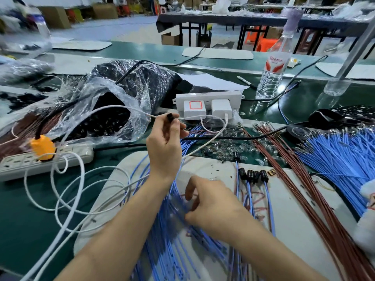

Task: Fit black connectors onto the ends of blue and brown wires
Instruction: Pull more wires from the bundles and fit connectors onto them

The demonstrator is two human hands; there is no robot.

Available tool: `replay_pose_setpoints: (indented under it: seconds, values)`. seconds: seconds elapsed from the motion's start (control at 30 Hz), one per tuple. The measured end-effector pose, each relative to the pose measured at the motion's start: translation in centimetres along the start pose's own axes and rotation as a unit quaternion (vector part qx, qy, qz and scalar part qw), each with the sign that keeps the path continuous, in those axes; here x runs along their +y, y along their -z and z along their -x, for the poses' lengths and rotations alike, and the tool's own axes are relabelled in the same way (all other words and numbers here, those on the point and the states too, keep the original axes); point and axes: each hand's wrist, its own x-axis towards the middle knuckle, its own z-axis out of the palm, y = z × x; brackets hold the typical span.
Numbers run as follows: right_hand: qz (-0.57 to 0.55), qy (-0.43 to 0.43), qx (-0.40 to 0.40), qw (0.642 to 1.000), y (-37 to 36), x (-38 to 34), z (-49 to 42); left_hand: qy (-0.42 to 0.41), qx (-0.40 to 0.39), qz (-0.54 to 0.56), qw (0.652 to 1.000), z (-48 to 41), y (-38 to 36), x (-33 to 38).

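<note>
Black connector [170, 117] is pinched at the fingertips of the left hand [165, 148], raised above the mat [223, 167]; other fingers curled in. No wire end looks seated in it yet, though that can't be confirmed. Right hand [213, 201] is low over the mat, fingers curled into the blue wires [174, 230], prob picking one; whether it actually grips a wire can't be told, since motion blur smears that spot.

Progress, as a judgement: early to mid. Finished ends [254, 175] sit near the mat's far edge, approx four caps already on wires, w/ more fitted wires maybe in the pile under the hands. Lots left: brown wires [316, 199] fan across the mat's right side, and a big blue bundle [341, 159] lies beyond the mat to the right, bare terminals showing.

Bag [113, 110] of spare connectors lies off the mat's far-left corner, open mouth facing the hands. Power strip [46, 161] sits left of the mat; white cable [67, 179] loops from there over the mat's left edge.

Hard to see: the cap's opening, wire ends under the right hand, the bundle's lower part cut off by the frame edge. Far background is blurred.
</note>
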Motion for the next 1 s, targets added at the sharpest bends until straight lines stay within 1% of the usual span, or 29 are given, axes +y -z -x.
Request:
replay_pose_setpoints:
  seconds: [0.07,0.13,0.2,0.23,0.3,0.33,0.4,0.43,0.47,0.5,0.53,0.57,0.6,0.63,0.67,0.7,0.77,0.8,0.83,0.87,0.93,0.97,1.0]
  values:
    - [-0.017,-0.017,-0.012,1.000,0.4,0.1,0.1,0.007,-0.011,-0.007,1.000,0.2,-0.1,-0.2]
    - [-0.047,-0.010,-0.029,0.998,1.4,0.4,0.4,0.007,-0.017,-0.012,1.000,0.3,-0.1,-0.2]
    - [-0.102,0.007,-0.062,0.993,2.9,1.1,1.0,0.008,-0.025,-0.011,1.000,0.3,-0.2,-0.3]
    - [-0.146,0.015,-0.093,0.985,3.9,1.5,1.5,0.010,-0.029,-0.011,0.999,0.3,-0.2,-0.3]
    - [-0.237,0.041,-0.172,0.955,5.9,2.6,2.8,0.010,-0.034,-0.015,0.999,0.3,-0.3,-0.3]
    - [-0.265,0.064,-0.204,0.940,7.0,3.3,3.4,0.009,-0.035,-0.013,0.999,0.3,-0.3,-0.3]
    - [-0.317,0.123,-0.246,0.908,9.1,4.9,4.5,0.002,-0.034,0.003,0.999,0.6,-0.4,0.0]
    - [-0.361,0.153,-0.254,0.884,9.9,5.8,4.8,-0.003,-0.036,0.014,0.999,0.7,-0.4,0.2]
    - [-0.421,0.174,-0.248,0.855,10.6,6.6,5.0,-0.010,-0.040,0.018,0.999,0.9,-0.5,0.3]
    - [-0.481,0.187,-0.223,0.827,11.2,7.4,5.1,-0.020,-0.049,0.013,0.998,1.2,-0.6,0.4]
    - [-0.531,0.198,-0.171,0.806,11.4,8.2,5.0,-0.034,-0.062,-0.004,0.997,1.5,-0.7,0.5]
    - [-0.568,0.208,-0.095,0.791,11.4,8.8,4.7,-0.058,-0.080,-0.030,0.995,1.8,-0.9,0.7]
    - [-0.592,0.217,-0.021,0.776,11.0,9.1,4.2,-0.088,-0.105,-0.058,0.989,2.2,-1.1,0.8]
    - [-0.613,0.218,0.029,0.759,10.3,9.1,3.6,-0.117,-0.133,-0.082,0.981,2.6,-1.3,1.0]
    - [-0.633,0.208,0.052,0.744,9.7,9.2,3.0,-0.136,-0.164,-0.098,0.972,3.0,-1.5,1.2]
    - [-0.645,0.195,0.053,0.737,9.0,9.3,2.5,-0.146,-0.200,-0.107,0.963,3.3,-1.6,1.3]
    - [-0.644,0.176,0.014,0.744,8.1,9.8,2.0,-0.178,-0.263,-0.149,0.936,3.4,-1.8,1.1]
    - [-0.640,0.177,-0.020,0.747,7.9,10.1,2.1,-0.193,-0.289,-0.178,0.921,3.4,-1.9,0.9]
    - [-0.642,0.187,-0.057,0.741,8.0,10.5,2.3,-0.198,-0.314,-0.198,0.907,3.3,-1.9,0.6]
    - [-0.654,0.209,-0.096,0.721,8.0,10.7,2.5,-0.193,-0.332,-0.211,0.899,3.3,-1.9,0.3]
    - [-0.690,0.263,-0.164,0.654,8.3,10.6,3.0,-0.174,-0.337,-0.224,0.898,3.2,-1.8,-0.2]
    - [-0.701,0.284,-0.179,0.629,8.5,10.4,3.2,-0.155,-0.330,-0.225,0.904,3.2,-1.8,-0.4]
    - [-0.704,0.301,-0.184,0.616,8.7,10.3,3.4,-0.137,-0.322,-0.226,0.909,3.2,-1.8,-0.6]
